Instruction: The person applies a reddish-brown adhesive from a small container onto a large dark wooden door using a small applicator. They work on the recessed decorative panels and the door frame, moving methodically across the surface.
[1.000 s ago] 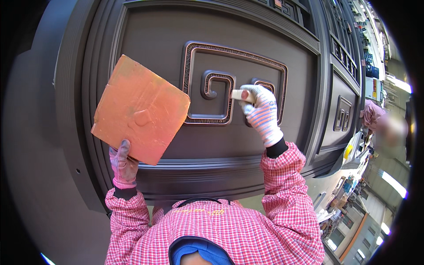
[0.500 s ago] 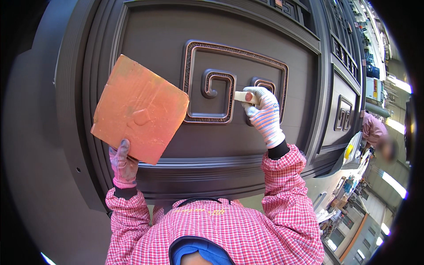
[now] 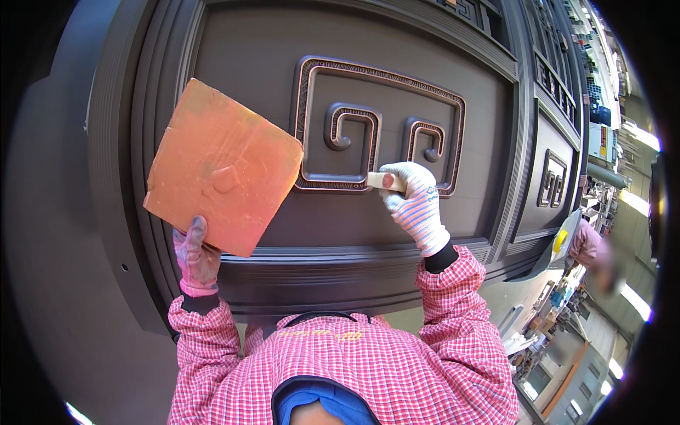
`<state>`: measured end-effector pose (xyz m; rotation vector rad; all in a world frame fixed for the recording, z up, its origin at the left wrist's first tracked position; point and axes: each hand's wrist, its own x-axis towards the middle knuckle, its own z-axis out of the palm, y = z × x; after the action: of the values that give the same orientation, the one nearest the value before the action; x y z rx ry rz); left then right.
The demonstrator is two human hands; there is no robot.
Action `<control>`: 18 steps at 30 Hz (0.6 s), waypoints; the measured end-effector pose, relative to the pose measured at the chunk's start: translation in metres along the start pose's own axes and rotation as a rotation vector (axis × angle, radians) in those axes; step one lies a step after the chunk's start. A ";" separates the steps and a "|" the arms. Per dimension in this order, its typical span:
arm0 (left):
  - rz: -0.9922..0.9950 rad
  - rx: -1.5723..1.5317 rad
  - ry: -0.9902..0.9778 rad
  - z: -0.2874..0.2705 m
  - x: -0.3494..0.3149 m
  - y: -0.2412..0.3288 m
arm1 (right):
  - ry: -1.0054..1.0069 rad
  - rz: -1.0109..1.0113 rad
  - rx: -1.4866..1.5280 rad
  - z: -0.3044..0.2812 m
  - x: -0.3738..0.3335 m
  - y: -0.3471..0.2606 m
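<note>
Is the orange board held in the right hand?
No, the left hand grips the orange board, while the right hand holds a small pale block.

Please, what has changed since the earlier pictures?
The right hand has moved down in the picture with its small white block, now at a lower corner of the carved moulding. The co-worker at right appears lower too. Nothing was taken or let go. The left hand still holds the orange board.

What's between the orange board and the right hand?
Going right from the board: part of the raised scroll, then the white block in the right hand. The head view shows this.
</note>
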<state>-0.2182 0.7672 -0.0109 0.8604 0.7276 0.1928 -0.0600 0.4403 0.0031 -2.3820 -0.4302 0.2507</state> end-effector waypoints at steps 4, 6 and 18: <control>-0.003 0.004 -0.026 0.000 0.000 0.000 | 0.032 0.025 0.002 0.004 -0.005 0.000; -0.006 0.007 -0.031 -0.001 0.000 0.002 | -0.020 0.027 -0.014 0.003 -0.009 0.000; 0.035 -0.029 0.008 -0.019 -0.007 0.007 | 0.038 -0.144 -0.007 0.029 -0.007 -0.046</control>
<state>-0.2347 0.7805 -0.0102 0.8451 0.7160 0.2377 -0.0858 0.4876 0.0131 -2.3452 -0.5824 0.1387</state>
